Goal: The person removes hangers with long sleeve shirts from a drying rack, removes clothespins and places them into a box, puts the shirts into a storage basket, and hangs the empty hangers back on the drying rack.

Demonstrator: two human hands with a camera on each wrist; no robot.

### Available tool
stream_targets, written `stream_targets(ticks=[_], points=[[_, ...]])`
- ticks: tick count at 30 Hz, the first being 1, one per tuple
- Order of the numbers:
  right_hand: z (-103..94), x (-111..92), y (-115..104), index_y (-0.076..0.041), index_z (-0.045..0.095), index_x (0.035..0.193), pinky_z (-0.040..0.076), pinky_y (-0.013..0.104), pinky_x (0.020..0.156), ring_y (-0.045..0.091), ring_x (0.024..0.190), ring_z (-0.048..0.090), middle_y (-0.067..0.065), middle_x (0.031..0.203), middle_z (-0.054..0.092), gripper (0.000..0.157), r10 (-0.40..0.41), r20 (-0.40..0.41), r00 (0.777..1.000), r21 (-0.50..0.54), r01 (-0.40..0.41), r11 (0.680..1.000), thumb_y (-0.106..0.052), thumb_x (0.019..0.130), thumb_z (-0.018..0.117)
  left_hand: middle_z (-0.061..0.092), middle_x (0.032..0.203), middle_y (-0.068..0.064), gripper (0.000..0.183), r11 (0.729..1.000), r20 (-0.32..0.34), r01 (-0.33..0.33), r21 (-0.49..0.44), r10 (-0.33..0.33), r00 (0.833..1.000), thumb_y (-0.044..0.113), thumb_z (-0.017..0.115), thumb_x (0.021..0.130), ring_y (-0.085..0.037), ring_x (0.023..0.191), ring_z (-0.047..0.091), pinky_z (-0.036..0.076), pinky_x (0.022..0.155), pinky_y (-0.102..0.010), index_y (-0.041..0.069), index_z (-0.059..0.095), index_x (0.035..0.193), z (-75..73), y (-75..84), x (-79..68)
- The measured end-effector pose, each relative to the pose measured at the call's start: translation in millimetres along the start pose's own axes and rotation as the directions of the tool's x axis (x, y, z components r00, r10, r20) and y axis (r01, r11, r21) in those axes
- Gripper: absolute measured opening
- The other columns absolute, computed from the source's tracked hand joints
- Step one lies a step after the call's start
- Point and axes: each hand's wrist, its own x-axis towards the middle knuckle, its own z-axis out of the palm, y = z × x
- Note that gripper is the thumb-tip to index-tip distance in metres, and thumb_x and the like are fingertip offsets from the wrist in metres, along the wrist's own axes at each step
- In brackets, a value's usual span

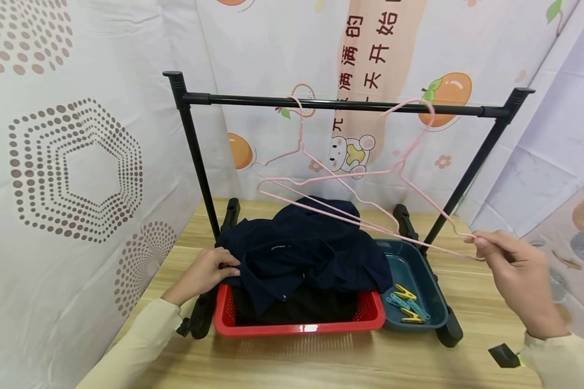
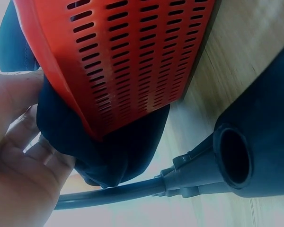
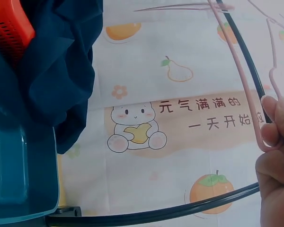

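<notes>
My right hand (image 1: 521, 278) pinches one lower corner of a pink clothes hanger (image 1: 338, 217), which tilts in front of the rack. The hook overlaps the black rail in the head view; whether it touches the rail I cannot tell. A second pink hanger (image 1: 302, 127) hangs from the rail behind it. At the left, my left hand (image 1: 212, 272) pinches the edge of a dark navy collared shirt (image 1: 316, 232). That shirt lies heaped over a red basket (image 1: 302, 328), and its cloth passes between thumb and fingers (image 2: 26, 127) in the left wrist view.
A black garment rack (image 1: 350, 105) stands over the basket, its feet on the wooden table (image 1: 321, 362). Right of the basket sits a blue tray (image 1: 430, 297) with several yellow and teal clothespins (image 1: 409, 305). Black cloth (image 1: 297, 305) lies in the basket. A printed curtain (image 1: 258, 48) closes the back.
</notes>
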Motion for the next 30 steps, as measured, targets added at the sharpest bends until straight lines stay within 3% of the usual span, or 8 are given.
stream_targets(ticks=[5,9,16,26,30], points=[[-5.3,1.9,-2.1,0.012,0.068,0.101,0.043,0.012,0.062,0.008,0.065,0.055,0.003,0.079,0.065,0.016,0.084,-0.043,0.996,0.026,-0.083,0.996,0.013,0.087,0.059,0.066,0.081,0.011,0.014,1.000,0.007,0.015,0.010,-0.015,1.000,0.011,0.081,0.075,-0.006,0.075,0.058,0.047,0.061,-0.023,0.017,0.077,0.086,-0.8,0.1,0.2],[-10.3,3.9,-5.1,0.010,0.069,0.102,0.043,0.012,0.060,0.007,0.065,0.053,-0.002,0.078,0.064,0.016,0.155,-0.068,0.986,-0.025,-0.156,0.987,0.008,0.089,0.059,0.067,0.082,0.011,0.014,1.000,0.012,0.021,0.016,-0.021,1.000,0.012,0.081,0.075,-0.005,0.074,0.057,0.046,0.061,-0.023,0.017,0.077,0.088,-1.9,0.0,0.4],[-16.7,5.5,0.2,0.007,0.070,0.104,0.045,0.009,0.065,0.005,0.069,0.056,-0.001,0.091,0.070,0.017,0.191,-0.118,0.974,-0.059,-0.199,0.978,0.003,0.090,0.060,0.067,0.083,0.011,0.015,1.000,0.013,0.025,0.016,-0.025,1.000,0.012,0.081,0.075,-0.005,0.076,0.058,0.047,0.062,-0.024,0.018,0.077,0.088,-2.1,-1.0,0.0],[-28.0,-0.4,21.7,0.002,0.071,0.106,0.042,0.011,0.051,0.001,0.064,0.058,-0.012,0.089,0.070,0.019,0.288,-0.182,0.940,-0.136,-0.315,0.939,-0.007,0.091,0.064,0.067,0.083,0.011,0.014,0.999,0.017,0.035,0.007,-0.035,0.999,0.013,0.081,0.076,-0.006,0.078,0.059,0.048,0.064,-0.024,0.017,0.077,0.088,-1.1,-0.8,-0.9],[-32.2,0.7,27.1,-0.003,0.072,0.107,0.042,0.008,0.056,-0.003,0.067,0.059,-0.019,0.088,0.068,0.020,0.300,-0.193,0.934,-0.211,-0.338,0.917,-0.013,0.092,0.064,0.067,0.083,0.012,0.013,0.999,0.019,0.041,0.002,-0.041,0.999,0.013,0.081,0.076,-0.006,0.077,0.058,0.048,0.064,-0.024,0.018,0.077,0.088,-1.5,-0.6,-0.9]])
